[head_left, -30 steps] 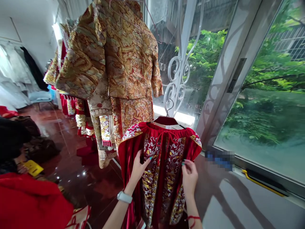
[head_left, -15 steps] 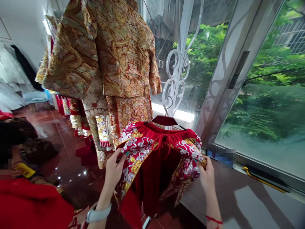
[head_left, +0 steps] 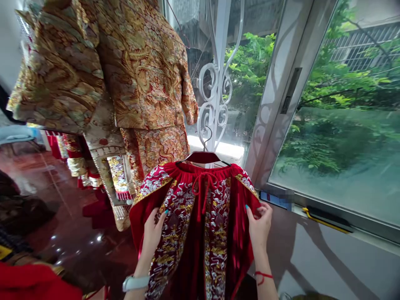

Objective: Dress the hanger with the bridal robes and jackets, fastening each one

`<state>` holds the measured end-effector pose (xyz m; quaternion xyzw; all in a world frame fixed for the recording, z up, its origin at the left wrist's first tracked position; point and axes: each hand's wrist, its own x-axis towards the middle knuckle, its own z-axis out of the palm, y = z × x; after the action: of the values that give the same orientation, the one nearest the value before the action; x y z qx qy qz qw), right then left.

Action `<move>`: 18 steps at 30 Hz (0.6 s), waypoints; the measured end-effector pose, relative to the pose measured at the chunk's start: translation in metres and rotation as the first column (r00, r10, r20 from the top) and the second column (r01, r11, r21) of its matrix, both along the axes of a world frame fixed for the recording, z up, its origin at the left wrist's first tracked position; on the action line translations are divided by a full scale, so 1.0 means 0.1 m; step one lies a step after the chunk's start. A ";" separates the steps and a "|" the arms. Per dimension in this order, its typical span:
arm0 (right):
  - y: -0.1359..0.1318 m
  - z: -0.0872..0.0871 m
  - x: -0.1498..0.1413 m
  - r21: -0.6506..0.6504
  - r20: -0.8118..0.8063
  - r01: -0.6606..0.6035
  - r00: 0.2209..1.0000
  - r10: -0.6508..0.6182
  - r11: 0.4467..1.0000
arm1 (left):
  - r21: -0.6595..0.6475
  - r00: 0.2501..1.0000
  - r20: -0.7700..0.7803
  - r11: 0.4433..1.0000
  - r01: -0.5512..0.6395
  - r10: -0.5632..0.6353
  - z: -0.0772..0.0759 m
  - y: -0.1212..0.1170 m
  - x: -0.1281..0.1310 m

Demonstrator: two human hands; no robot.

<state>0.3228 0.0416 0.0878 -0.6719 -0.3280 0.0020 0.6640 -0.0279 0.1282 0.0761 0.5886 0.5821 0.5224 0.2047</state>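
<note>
The left hand [head_left: 153, 233] is at the left side of the red cape [head_left: 204, 225], touching a shiny silver and gold strip. Its thumb is away from the finger you can see. The other fingers are hidden, so I cannot tell if they pinch the cloth. The right hand [head_left: 261, 225] is at the cape's right edge, with its fingers bent and its thumb out on the red cloth. I cannot tell how tight it grips. The cape hangs on a dark hanger [head_left: 204, 157], and a red bow [head_left: 204, 180] is at its neck. Behind the cape are curly white bars [head_left: 213, 100]. Big gold clothes [head_left: 146, 79] hang behind it to the left. To its right, a phone [head_left: 276, 200] lies by the window [head_left: 340, 166]. Shiny red floor [head_left: 78, 233] is left of the cape.
</note>
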 end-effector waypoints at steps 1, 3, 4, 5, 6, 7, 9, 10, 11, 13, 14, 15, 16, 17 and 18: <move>0.03 0.08 0.01 0.013 0.054 0.065 0.996 -0.065 0.998 | 0.002 1.000 -0.015 1.000 -0.022 0.022 0.01 -0.03 0.00; 0.09 0.26 0.02 0.055 0.195 0.129 0.971 -0.137 0.990 | 0.031 0.998 -0.058 0.999 -0.014 0.016 0.11 -0.15 0.01; 0.12 0.37 0.02 0.071 0.282 0.116 0.950 -0.132 0.991 | 0.069 0.996 -0.084 0.998 -0.003 0.009 0.21 -0.22 0.02; 0.16 0.48 0.02 0.080 0.367 0.074 0.925 -0.099 0.994 | 0.128 0.993 -0.112 0.992 -0.014 0.028 0.34 -0.29 0.03; 0.20 0.60 0.03 0.081 0.439 0.007 0.898 -0.041 0.997 | 0.209 0.987 -0.137 0.976 -0.056 0.086 0.49 -0.35 0.04; 0.26 0.72 0.04 0.074 0.491 -0.074 0.871 0.028 0.995 | 0.300 0.972 -0.162 0.947 -0.117 0.171 0.65 -0.37 0.05; 0.41 0.94 0.07 0.045 0.528 -0.230 0.831 0.173 0.972 | 0.460 0.913 -0.235 0.866 -0.197 0.332 0.96 -0.31 0.05; 0.49 1.02 0.08 0.026 0.517 -0.302 0.820 0.246 0.953 | 0.500 0.886 -0.291 0.847 -0.181 0.361 1.09 -0.23 0.05; 0.58 1.08 0.08 0.009 0.490 -0.372 0.811 0.320 0.928 | 0.509 0.870 -0.355 0.851 -0.128 0.343 1.19 -0.11 0.04; 0.73 1.13 0.09 0.005 0.397 -0.488 0.802 0.446 0.873 | 0.454 0.867 -0.439 0.891 -0.012 0.236 1.28 0.14 0.02; 0.78 1.13 0.09 0.021 0.344 -0.527 0.801 0.489 0.849 | 0.407 0.871 -0.456 0.913 0.020 0.185 1.28 0.26 0.01; 0.82 1.13 0.10 0.043 0.299 -0.551 0.803 0.516 0.833 | 0.357 0.875 -0.461 0.933 0.031 0.148 1.28 0.36 -0.01; 0.85 1.12 0.12 0.060 0.266 -0.563 0.805 0.530 0.824 | 0.312 0.877 -0.465 0.950 0.032 0.123 1.26 0.44 -0.03; 0.87 1.12 0.14 0.063 0.246 -0.568 0.805 0.539 0.820 | 0.273 0.874 -0.476 0.961 0.035 0.103 1.25 0.49 -0.06; 0.88 1.13 0.18 0.052 0.227 -0.576 0.802 0.552 0.816 | 0.243 0.865 -0.495 0.969 0.048 0.081 1.26 0.52 -0.10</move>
<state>0.3406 0.1295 0.2007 -0.4999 -0.5780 0.1121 0.6351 -0.0383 0.1804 0.2020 0.7197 0.5505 0.4218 -0.0329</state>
